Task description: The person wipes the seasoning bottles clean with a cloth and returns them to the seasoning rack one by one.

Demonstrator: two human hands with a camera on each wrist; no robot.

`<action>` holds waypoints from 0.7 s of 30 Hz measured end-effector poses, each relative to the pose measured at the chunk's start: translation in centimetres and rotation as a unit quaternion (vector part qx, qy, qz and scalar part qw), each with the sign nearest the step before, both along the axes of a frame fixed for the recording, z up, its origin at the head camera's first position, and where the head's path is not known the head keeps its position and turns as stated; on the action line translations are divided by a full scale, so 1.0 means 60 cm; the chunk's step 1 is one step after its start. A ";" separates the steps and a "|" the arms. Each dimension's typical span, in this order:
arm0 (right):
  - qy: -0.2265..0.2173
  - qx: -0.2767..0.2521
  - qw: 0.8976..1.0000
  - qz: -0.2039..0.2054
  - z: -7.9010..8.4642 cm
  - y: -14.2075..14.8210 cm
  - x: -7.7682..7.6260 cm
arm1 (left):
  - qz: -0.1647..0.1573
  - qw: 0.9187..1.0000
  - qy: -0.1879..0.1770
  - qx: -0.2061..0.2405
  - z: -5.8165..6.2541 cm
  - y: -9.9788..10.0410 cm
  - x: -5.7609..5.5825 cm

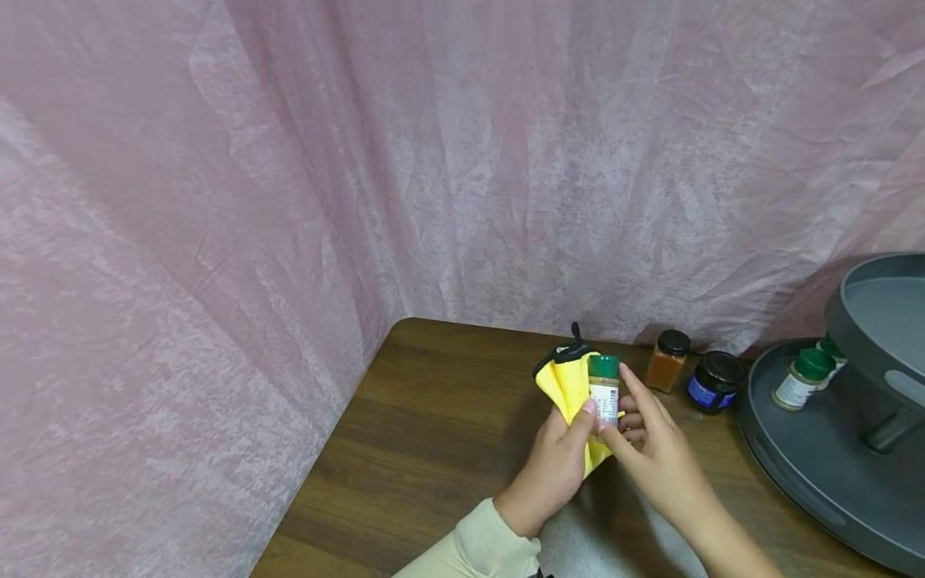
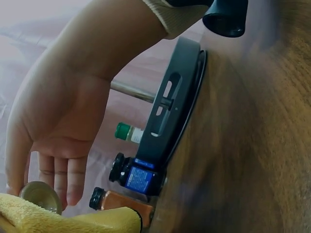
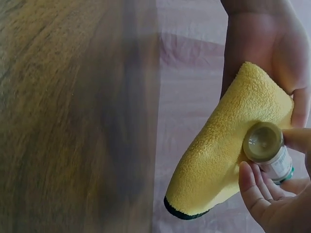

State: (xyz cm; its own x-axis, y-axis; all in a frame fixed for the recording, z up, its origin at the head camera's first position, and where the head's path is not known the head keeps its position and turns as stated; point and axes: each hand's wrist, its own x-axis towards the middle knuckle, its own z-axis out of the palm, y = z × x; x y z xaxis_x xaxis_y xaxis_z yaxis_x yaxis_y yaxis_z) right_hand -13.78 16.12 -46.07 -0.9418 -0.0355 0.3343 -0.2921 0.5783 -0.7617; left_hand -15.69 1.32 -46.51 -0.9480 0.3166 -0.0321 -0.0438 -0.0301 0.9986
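A small clear spice jar (image 1: 604, 397) with a green lid and white label is held upright between both hands. My left hand (image 1: 549, 466) grips a yellow cloth (image 1: 567, 384) with black edging and a loop, its thumb lying on the jar's front. The cloth lies against the jar's left side. My right hand (image 1: 661, 449) pinches the jar from the right, thumb at its lower part and index finger near the lid. From below, the right wrist view shows the jar's round base (image 3: 265, 141) beside the fuzzy cloth (image 3: 214, 155).
Behind the right hand stand an orange-brown jar (image 1: 665, 361) with a black lid and a dark jar (image 1: 715, 382) with a blue label. On the right, a grey two-tier stand (image 1: 817, 482) holds green-lidded jars (image 1: 802, 381). A pink curtain (image 1: 506, 160) backs the wooden table (image 1: 433, 409).
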 end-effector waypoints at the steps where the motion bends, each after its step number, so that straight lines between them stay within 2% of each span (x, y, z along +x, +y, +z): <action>1: -0.003 0.003 1.000 0.002 -0.001 -0.002 0.001 | 0.002 1.000 -0.002 0.004 0.000 -0.002 -0.001; 11: -0.027 -0.015 0.999 0.039 -0.004 -0.009 0.006 | 0.018 0.999 -0.002 0.038 -0.004 -0.012 -0.015; 16: -0.041 -0.045 0.997 0.049 -0.003 -0.008 0.003 | 0.011 1.000 -0.003 0.028 -0.003 -0.012 -0.015; 21: -0.035 -0.050 0.997 0.049 -0.002 -0.005 0.000 | 0.001 1.000 0.003 0.010 -0.003 -0.010 -0.011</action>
